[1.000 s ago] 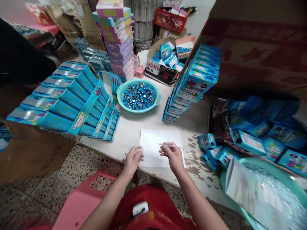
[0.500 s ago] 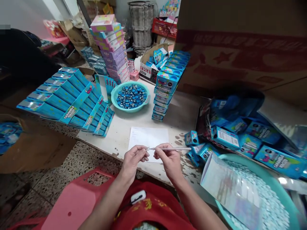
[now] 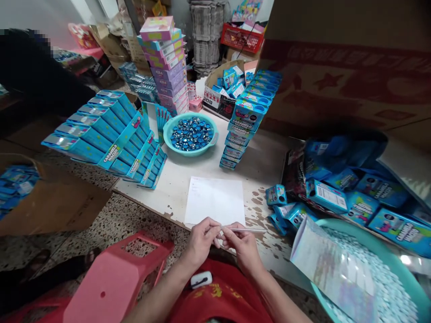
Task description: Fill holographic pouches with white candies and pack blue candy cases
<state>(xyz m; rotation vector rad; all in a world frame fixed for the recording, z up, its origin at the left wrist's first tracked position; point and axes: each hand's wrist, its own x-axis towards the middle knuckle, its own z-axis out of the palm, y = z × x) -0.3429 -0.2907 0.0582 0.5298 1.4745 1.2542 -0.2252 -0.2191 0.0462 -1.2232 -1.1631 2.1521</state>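
Note:
A slim, pale pen lies almost level between my two hands, just in front of the table's near edge. My right hand pinches it by thumb and fingers, its long end sticking out to the right. At the other end, my left hand is closed with thumb and forefinger on the tip, against the right fingertips; the tip itself is hidden. Just beyond my hands is a white sheet of paper with a few faint lines of writing at its upper left.
Blue candy display boxes are stacked at left, and a blue box stack stands behind the paper. A turquoise bowl holds round blue pieces. Loose blue boxes and a large turquoise basin are at right. A red stool stands lower left.
Both hands have drawn back toward me, off the paper, with the pen. Their fingertips are closer together and cover the pen's tip. The view has shifted slightly left.

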